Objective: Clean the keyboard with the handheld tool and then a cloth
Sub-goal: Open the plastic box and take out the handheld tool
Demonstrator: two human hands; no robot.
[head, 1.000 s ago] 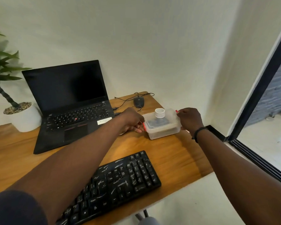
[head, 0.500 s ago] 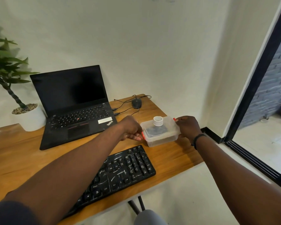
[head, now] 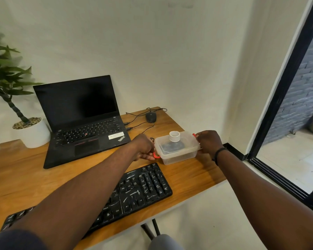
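clear plastic container (head: 177, 150) stood on wooden counter (head: 188, 175), near right edge, just behind number pad end of black keyboard (head: 134, 192). lid on; small white ring-shaped roll (head: 174, 136) stood on top of lid. dark item visible through lid, kind not told.

left hand (head: 143, 147) at container's left end, fingers (head: 146, 156) curled and pinched on red latch (head: 156, 156). right hand (head: 209, 141) at container's right end, fingers closed against lid edge beside second red latch (head: 194, 135); exact grip on that latch hidden by the hand. black band (head: 219, 153) on right wrist.

keyboard lay at an angle along near edge of counter, partly covered by left forearm, untouched by either hand. pale streaks seen on several keys.

open black laptop (head: 83, 120) with dark screen stood behind keyboard, left of container. black mouse (head: 150, 117) with cable lay at far corner of counter, behind container. white pot with green plant (head: 32, 132) stood at left, beside laptop. handheld tool and cloth not identified in this view.
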